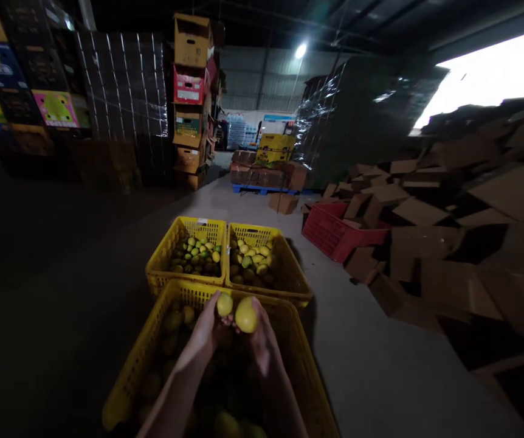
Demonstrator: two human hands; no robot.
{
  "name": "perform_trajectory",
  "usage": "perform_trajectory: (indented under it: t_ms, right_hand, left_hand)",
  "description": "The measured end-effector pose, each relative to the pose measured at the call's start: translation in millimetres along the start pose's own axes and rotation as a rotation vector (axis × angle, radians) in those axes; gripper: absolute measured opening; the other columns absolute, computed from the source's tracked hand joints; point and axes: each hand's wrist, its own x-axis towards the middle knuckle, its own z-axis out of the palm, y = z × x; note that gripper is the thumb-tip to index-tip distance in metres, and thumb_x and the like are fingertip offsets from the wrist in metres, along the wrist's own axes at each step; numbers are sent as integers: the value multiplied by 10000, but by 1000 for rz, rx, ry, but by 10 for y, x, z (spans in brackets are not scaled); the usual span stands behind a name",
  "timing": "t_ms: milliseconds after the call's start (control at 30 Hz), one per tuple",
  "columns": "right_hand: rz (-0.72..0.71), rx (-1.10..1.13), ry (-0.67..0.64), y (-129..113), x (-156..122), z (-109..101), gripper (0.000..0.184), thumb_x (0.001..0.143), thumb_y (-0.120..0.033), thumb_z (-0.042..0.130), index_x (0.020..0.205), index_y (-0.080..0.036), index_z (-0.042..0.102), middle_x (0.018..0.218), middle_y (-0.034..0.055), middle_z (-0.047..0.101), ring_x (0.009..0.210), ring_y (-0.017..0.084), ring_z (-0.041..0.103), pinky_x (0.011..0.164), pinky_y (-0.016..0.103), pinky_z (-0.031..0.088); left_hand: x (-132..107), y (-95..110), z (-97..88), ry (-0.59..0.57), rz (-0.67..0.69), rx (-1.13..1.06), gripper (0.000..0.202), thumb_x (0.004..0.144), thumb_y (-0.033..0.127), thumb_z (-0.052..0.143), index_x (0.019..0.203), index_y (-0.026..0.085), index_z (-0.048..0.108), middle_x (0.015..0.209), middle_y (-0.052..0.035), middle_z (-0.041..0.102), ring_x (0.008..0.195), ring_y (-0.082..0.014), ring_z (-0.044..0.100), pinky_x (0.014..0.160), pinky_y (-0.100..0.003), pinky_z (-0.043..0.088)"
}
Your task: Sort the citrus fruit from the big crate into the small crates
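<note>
My left hand (pixel 208 336) is closed around a small yellow fruit (pixel 224 304). Beside it, my right hand (pixel 262 340) grips a larger yellow fruit (pixel 246 314). Both hands are raised close together over the nearest yellow crate (pixel 157 340), which holds several dim yellow-green fruits. Two more yellow crates stand just beyond it on the floor: the left crate (pixel 166 243) has mostly green fruits, the right crate (pixel 289 255) has mostly yellow ones.
A red crate (pixel 330 234) lies to the right by a big heap of flattened cardboard boxes (pixel 448 231). Stacked cartons (pixel 191 97) and wrapped pallets (pixel 125 91) stand at the back left. A blue pallet with boxes (pixel 266 176) sits further back.
</note>
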Motion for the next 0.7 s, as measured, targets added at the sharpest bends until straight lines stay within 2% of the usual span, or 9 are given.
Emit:
perform_trajectory:
  t_ms: [67, 167, 233, 333, 433, 500, 567, 633, 700]
  right_hand:
    - [-42, -48, 29, 44, 71, -41, 377, 595, -410, 759, 876, -201, 620, 710, -3, 680, 661, 197, 664, 540, 276, 528]
    - [-140, -155, 55, 55, 168, -88, 458, 550, -341, 793, 953, -215, 614, 847, 11, 694, 748, 199, 659, 633, 285, 530]
    - [-258, -262, 99, 32, 205, -100, 541, 492, -296, 819, 980, -213, 604, 953, 30, 685, 830, 209, 644, 715, 307, 522]
    - [-380, -384, 161, -23, 195, -90, 617, 432, -256, 838, 990, -211, 579, 994, 45, 668, 874, 220, 628, 770, 340, 510]
    - [-374, -378, 130, -83, 132, -59, 549, 459, -263, 832, 942, -210, 577, 927, 34, 674, 839, 217, 636, 761, 347, 512]
    - [-344, -336, 68, -119, 85, -38, 489, 480, -261, 828, 910, -203, 601, 930, 38, 682, 858, 220, 635, 777, 343, 505]
    - [-290, -261, -16, -144, 43, -22, 460, 504, -252, 822, 918, -204, 627, 957, 41, 688, 896, 224, 631, 798, 335, 494]
    - [-192, -155, -125, -159, 9, -11, 392, 567, -289, 795, 919, -199, 647, 945, 50, 696, 911, 232, 635, 789, 335, 493]
    - [-52, -31, -224, -170, -17, 0, 326, 657, -389, 726, 897, -179, 665, 870, 72, 706, 884, 247, 647, 740, 347, 506]
  left_hand:
    - [33, -4, -22, 35, 93, -3, 113, 790, 214, 644, 804, 162, 546, 628, 25, 577, 479, -69, 539, 455, -152, 427]
    - [62, 12, -59, 1, 198, -2, 244, 688, 157, 742, 855, 188, 566, 853, 12, 630, 696, -88, 626, 658, -188, 520]
    - [51, 37, -60, -28, 226, 6, 293, 637, 181, 789, 828, 181, 566, 865, 2, 633, 749, -105, 632, 747, -228, 527]
    - [-10, 88, -17, -88, 277, 26, 385, 567, 245, 839, 814, 175, 553, 796, 3, 637, 713, -121, 633, 728, -239, 522]
    - [-71, 133, 16, -102, 287, 38, 448, 504, 299, 866, 811, 161, 571, 780, 7, 647, 677, -116, 637, 671, -208, 519]
    - [-76, 145, 1, -79, 233, 62, 437, 543, 368, 842, 829, 144, 600, 747, 8, 649, 609, -94, 623, 600, -177, 510]
    - [-51, 141, -40, -57, 175, 93, 398, 664, 459, 749, 834, 126, 613, 663, 7, 636, 499, -70, 581, 482, -147, 466]
    - [-17, 131, -80, -33, 125, 117, 399, 793, 509, 604, 796, 110, 607, 572, -2, 612, 408, -58, 529, 384, -130, 395]
    - [-4, 128, -95, -25, 76, 117, 437, 872, 507, 484, 747, 103, 591, 521, -18, 598, 372, -58, 507, 353, -125, 366]
